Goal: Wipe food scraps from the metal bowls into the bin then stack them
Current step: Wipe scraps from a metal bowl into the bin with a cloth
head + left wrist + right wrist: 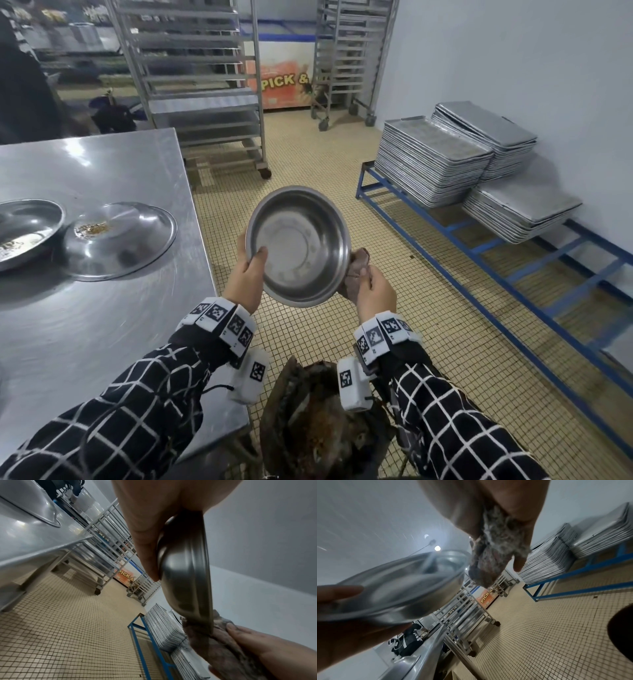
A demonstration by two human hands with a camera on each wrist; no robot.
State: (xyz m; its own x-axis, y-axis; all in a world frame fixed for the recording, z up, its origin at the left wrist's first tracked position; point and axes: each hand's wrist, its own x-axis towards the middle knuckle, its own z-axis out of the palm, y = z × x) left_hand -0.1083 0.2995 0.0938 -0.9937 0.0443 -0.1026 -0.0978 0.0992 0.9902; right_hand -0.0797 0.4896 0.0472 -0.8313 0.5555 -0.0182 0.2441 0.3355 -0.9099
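The left hand [245, 274] is gripping the bowl [301, 245] by its rim, thumb inside, holding it tilted in the air above the bin [325, 435], off the table's [102, 325] right edge. The right hand [375, 291] is clutching a bunched cloth [358, 270] that is touching the bowl's right rim.

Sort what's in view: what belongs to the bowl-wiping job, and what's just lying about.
Job:
held bowl, in left hand
cloth, in right hand
bin
dirty bowls on table

Lying about:
tray stacks
blue rack
trolleys
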